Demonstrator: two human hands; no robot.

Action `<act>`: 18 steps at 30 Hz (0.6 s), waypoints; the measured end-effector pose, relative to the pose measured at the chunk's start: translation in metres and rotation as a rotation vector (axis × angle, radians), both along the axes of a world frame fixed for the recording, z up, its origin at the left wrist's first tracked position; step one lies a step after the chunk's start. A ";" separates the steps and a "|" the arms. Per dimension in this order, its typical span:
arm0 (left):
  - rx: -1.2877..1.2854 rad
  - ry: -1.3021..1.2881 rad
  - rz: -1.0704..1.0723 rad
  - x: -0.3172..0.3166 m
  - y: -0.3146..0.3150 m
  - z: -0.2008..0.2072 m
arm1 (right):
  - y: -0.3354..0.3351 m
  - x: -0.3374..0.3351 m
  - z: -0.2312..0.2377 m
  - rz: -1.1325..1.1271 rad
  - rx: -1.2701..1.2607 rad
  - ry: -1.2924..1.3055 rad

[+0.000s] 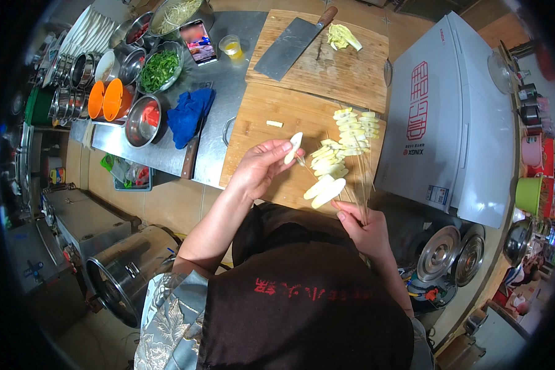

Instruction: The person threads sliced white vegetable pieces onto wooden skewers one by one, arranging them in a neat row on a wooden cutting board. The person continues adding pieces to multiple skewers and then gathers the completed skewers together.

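My left hand (258, 165) is closed, pinching a pale oval vegetable slice (296, 142) between thumb and fingers above the near wooden board. A thin skewer points toward this slice; whether its tip has gone in I cannot tell. My right hand (365, 233) is closed around the lower ends of several thin wooden skewers (364, 185). Threaded vegetable slices (328, 192), white with yellowish rims, sit in rows along the skewers, over the right part of the board. A small pale cut piece (274, 123) lies on the board beyond my left hand.
On the far board (351, 74) lie a cleaver (293, 44) and a leafy cabbage piece (344, 37). Left on the steel table are a blue cloth (189, 116), a wooden-handled knife (190, 157), metal bowls (144, 123), greens (160, 69) and a phone (199, 43). A white freezer (444, 123) stands right.
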State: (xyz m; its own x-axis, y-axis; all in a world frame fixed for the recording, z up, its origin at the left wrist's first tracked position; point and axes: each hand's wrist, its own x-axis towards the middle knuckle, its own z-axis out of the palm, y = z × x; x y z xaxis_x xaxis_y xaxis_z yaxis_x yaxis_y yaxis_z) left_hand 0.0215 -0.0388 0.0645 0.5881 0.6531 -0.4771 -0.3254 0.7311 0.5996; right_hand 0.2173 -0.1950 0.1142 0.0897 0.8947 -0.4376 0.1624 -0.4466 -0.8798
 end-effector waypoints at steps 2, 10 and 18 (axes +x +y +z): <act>0.104 0.111 0.004 0.000 0.000 0.001 | -0.001 0.002 0.002 0.031 0.008 -0.055; 0.269 0.297 0.002 -0.002 -0.005 0.006 | -0.005 0.000 0.003 0.018 0.040 -0.079; 0.150 0.177 -0.062 -0.001 -0.004 -0.001 | -0.002 -0.003 0.000 -0.002 0.049 -0.061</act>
State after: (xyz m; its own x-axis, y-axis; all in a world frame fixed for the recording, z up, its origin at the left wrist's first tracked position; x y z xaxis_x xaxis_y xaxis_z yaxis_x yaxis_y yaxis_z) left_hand 0.0206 -0.0427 0.0631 0.5451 0.6897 -0.4767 -0.1627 0.6448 0.7469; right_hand 0.2146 -0.1967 0.1147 0.1167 0.9146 -0.3872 0.2153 -0.4038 -0.8891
